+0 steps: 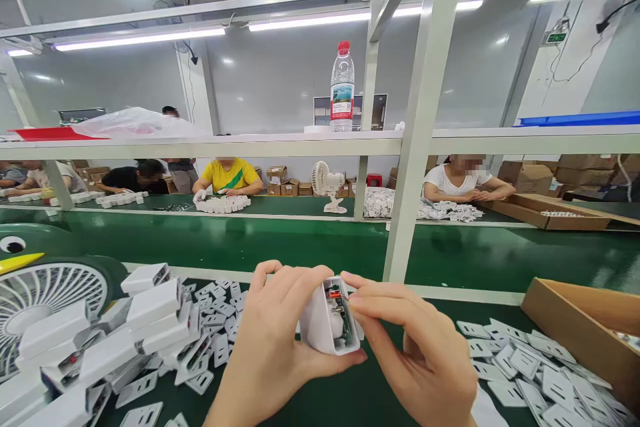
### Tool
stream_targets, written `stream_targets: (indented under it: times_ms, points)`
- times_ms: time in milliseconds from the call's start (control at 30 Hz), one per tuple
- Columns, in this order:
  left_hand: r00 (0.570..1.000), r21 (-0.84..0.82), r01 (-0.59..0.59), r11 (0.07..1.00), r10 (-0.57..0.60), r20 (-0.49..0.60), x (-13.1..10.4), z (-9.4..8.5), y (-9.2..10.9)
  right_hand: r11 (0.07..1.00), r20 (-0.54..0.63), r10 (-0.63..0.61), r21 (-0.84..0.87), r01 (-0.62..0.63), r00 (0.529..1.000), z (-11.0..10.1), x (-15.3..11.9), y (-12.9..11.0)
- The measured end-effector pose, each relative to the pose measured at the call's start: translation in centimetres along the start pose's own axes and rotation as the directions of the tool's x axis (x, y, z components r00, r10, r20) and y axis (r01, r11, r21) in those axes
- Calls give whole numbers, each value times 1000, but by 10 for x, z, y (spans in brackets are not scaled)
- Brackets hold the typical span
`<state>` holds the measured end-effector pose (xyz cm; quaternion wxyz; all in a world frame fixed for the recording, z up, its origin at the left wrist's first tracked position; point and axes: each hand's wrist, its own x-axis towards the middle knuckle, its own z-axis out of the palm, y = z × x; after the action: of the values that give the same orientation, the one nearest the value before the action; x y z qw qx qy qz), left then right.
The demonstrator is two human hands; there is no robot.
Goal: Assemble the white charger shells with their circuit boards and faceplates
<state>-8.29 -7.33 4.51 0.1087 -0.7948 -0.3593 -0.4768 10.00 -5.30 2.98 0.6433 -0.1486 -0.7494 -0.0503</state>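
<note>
In the middle of the head view, a white plastic housing [316,321] is tilted with its open end facing me. A green circuit board [345,320] with a red component and a white rounded part shows inside it. My left hand [273,340] wraps round the housing from the left, thumb underneath. My right hand [413,343] is closed, its fingertips on the right rim of the open end. Whether a small part sits between those fingertips is hidden. Loose white faceplates with slots [530,363] lie to the right of my hands.
Stacked white housings [155,303] and more faceplates [215,313] lie at left, beside a green fan [40,307]. A cardboard box [580,320] stands at right. Behind the green conveyor belt [300,243], co-workers sit along another bench. A frame post [415,113] rises ahead; a bottle [343,90] stands on the shelf.
</note>
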Motion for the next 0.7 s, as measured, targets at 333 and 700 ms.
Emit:
stream_targets:
  times_ms: [333,700]
  points:
    - [998,54,-61,997,61,-12,1,1,-1,996,13,-91,-23,92,996,0,5,1]
    - [1000,27,-29,999,29,10,1,2,-1,996,-9,-86,-19,86,996,-1,4,2]
